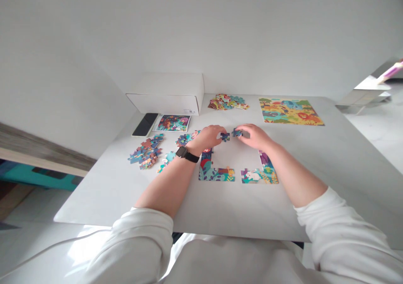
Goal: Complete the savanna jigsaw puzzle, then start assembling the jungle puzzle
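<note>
At twelve o'clock of the partial jigsaw border (217, 175), the left hand (210, 136) pinches a dark jigsaw piece (225, 137); the right hand's (255, 137) fingers hold a blue jigsaw piece (235, 133). Both seem light, stiff card with fragile tabs, best gripped by opposite edges.

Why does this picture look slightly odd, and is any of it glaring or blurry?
Head view: stretched toward the edges, notably the sleeves; harsh glare on the floor, lower left; a pink object smeared at far right; the puzzle piece in the left hand looks soft.
</note>
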A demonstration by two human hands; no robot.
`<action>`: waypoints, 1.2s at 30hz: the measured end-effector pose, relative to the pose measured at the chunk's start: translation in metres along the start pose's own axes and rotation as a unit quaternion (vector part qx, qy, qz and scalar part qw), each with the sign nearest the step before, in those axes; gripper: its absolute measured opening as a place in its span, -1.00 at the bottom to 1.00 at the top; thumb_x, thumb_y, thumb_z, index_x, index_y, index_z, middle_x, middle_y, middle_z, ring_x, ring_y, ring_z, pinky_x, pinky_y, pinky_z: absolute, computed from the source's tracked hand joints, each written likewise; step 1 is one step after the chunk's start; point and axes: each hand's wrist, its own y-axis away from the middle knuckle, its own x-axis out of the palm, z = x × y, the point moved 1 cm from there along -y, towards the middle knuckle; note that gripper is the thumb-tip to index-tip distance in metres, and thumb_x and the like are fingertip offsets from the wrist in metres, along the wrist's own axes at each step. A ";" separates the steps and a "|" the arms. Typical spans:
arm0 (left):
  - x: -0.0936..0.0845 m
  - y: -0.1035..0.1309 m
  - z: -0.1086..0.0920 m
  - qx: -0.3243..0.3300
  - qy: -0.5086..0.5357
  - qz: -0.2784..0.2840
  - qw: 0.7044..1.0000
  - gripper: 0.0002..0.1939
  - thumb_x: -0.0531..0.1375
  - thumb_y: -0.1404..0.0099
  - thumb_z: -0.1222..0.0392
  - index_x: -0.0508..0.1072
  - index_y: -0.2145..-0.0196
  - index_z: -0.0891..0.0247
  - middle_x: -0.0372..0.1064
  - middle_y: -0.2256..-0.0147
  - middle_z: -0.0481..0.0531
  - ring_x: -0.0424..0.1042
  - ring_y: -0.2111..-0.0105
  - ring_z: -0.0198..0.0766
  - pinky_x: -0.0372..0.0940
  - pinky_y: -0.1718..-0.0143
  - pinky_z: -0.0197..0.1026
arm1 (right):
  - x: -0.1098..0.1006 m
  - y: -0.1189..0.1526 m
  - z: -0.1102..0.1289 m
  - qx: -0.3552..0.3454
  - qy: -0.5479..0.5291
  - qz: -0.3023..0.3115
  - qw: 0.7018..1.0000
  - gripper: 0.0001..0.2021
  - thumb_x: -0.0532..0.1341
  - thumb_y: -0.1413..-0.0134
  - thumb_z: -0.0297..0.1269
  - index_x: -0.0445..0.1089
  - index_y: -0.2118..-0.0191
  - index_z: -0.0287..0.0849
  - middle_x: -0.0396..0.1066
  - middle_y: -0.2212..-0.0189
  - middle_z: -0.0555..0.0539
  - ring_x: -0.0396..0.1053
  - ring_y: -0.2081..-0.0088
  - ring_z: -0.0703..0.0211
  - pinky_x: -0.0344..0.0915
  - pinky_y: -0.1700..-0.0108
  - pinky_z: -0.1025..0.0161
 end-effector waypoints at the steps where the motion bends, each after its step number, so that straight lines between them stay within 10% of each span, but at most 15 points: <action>1: -0.001 0.000 0.000 -0.019 -0.011 -0.002 1.000 -0.56 0.24 -0.30 0.32 0.60 -0.12 0.13 0.60 -0.11 0.09 0.55 -0.13 0.01 0.40 -0.24 -0.01 | -0.003 0.000 0.000 0.020 -0.001 -0.023 1.000 -0.67 0.33 -0.21 -0.28 0.59 -0.08 0.00 0.63 -0.11 -0.12 0.53 -0.18 -0.14 0.38 -0.32 -0.15; 7: 0.000 0.000 0.000 -0.080 -0.030 -0.020 0.996 -0.57 0.22 -0.38 0.31 0.56 -0.18 0.16 0.59 -0.14 0.15 0.53 -0.17 0.07 0.40 -0.26 0.08 | -0.014 0.000 -0.005 0.101 -0.029 -0.101 0.989 -0.56 0.34 -0.20 -0.22 0.49 -0.20 -0.02 0.59 -0.17 -0.16 0.52 -0.21 -0.18 0.40 -0.31 -0.18; 16: -0.006 -0.004 -0.022 0.042 0.120 -0.107 0.986 -0.49 0.39 -0.37 0.18 0.46 -0.23 0.19 0.53 -0.19 0.17 0.50 -0.22 -0.05 0.35 -0.32 0.00 | -0.007 0.003 0.010 0.016 -0.107 -0.001 0.994 -0.38 0.35 -0.25 -0.19 0.32 -0.39 0.06 0.51 -0.29 -0.11 0.45 -0.33 -0.10 0.29 -0.42 -0.14; 25: -0.005 -0.004 -0.021 0.018 0.116 -0.102 0.988 -0.59 0.36 -0.37 0.19 0.52 -0.15 0.19 0.57 -0.11 0.15 0.55 -0.13 -0.07 0.41 -0.23 -0.03 | -0.003 0.001 0.001 0.010 -0.059 0.003 0.998 -0.30 0.40 -0.19 -0.23 0.29 -0.43 0.03 0.49 -0.31 -0.17 0.46 -0.32 -0.15 0.31 -0.40 -0.17; 36: 0.017 -0.005 -0.013 0.001 0.060 -0.046 0.997 -0.68 0.31 -0.40 0.24 0.60 -0.09 0.19 0.59 -0.11 0.14 0.55 -0.14 -0.05 0.41 -0.24 -0.07 | 0.010 -0.002 -0.018 -0.003 0.096 0.043 0.994 -0.71 0.32 -0.26 -0.35 0.60 -0.08 -0.07 0.63 -0.11 -0.18 0.53 -0.18 -0.21 0.39 -0.31 -0.15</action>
